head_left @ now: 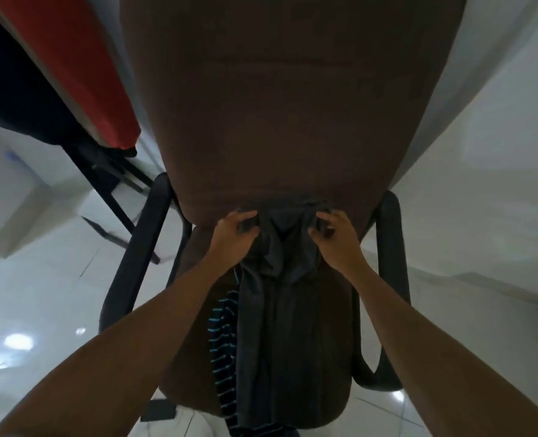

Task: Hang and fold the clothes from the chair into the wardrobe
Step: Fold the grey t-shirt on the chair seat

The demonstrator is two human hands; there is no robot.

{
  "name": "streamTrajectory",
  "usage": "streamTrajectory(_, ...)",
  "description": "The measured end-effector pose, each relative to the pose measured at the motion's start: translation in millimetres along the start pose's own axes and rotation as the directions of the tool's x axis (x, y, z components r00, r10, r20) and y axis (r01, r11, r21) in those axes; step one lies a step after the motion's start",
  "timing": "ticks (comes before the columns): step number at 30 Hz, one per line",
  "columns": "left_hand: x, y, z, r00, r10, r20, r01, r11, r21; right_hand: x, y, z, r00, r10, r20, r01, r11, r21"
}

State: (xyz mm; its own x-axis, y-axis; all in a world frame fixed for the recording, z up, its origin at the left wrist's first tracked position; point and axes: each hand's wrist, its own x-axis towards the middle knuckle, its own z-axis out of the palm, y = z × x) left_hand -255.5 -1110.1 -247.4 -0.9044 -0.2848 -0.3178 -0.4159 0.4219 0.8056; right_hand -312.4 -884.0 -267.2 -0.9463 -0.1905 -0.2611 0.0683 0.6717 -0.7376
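- Chair [286, 105]: brown upholstery, tall backrest filling the top middle of the view, seat below it. Seen from above and in front.
- Dark grey garment [280, 326]: lies along the middle of the chair seat, from the join of seat and backrest down to the seat's front edge. Its top is bunched into folds at the join.
- Left hand [234, 234]: at the base of the chair backrest, on the garment's upper left corner. Fingers curled tight, with grey cloth gathered in them.
- Right hand [337, 238]: level with the left, on the garment's upper right corner. Fingers curled in the same way, pinching a fold of the cloth.
- The hands are apart, and the slack cloth sags in a crease between them.
- Striped garment [223, 342]: dark with thin light-blue stripes, on the chair seat, partly under the grey garment. It shows along the grey garment's left edge, down to the seat front.
- Black armrests: one [135, 257] outside the left forearm, one [390, 279] outside the right forearm.
- Red panel [72, 58] on a black frame [113, 197]: beyond the chair, on its left side.
- Floor [40, 294]: pale glossy tiles around the chair, with bright reflections of lamps.
- Focus is soft, so the type of garment cannot be made out.
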Motion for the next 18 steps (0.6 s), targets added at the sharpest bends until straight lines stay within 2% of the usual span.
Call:
streamTrajectory(3,-7,-24,8,0.995,-0.031,-0.096,0.028,0.999,-0.037,-7,11,17,0.996,0.039,-0.082,-0.034,0.998,0.059)
streamTrajectory(8,-30,-34,12,0.968,-0.089,-0.235,0.068,0.993,-0.099,-35,10,22,0.953,0.119,-0.279,-0.041,0.962,0.268)
streamTrajectory(11,-49,-38,9,0.982,-0.081,-0.168,0.056,0.988,-0.146,-60,11,21,0.952,0.148,-0.266,-0.037,0.923,0.382)
streamTrajectory(13,-67,-45,5,0.996,-0.033,-0.086,0.026,0.996,-0.082,-81,16,21,0.973,0.139,-0.183,-0.059,0.920,0.387)
streamTrajectory(16,-101,-58,-2,1.000,0.024,0.013,-0.025,0.993,0.119,-119,27,21,0.993,0.090,-0.076,-0.072,0.975,0.211)
streamTrajectory(18,-125,-71,-6,0.997,0.016,0.080,-0.030,0.984,0.178,-147,36,20,0.997,0.064,-0.041,-0.060,0.994,0.096)
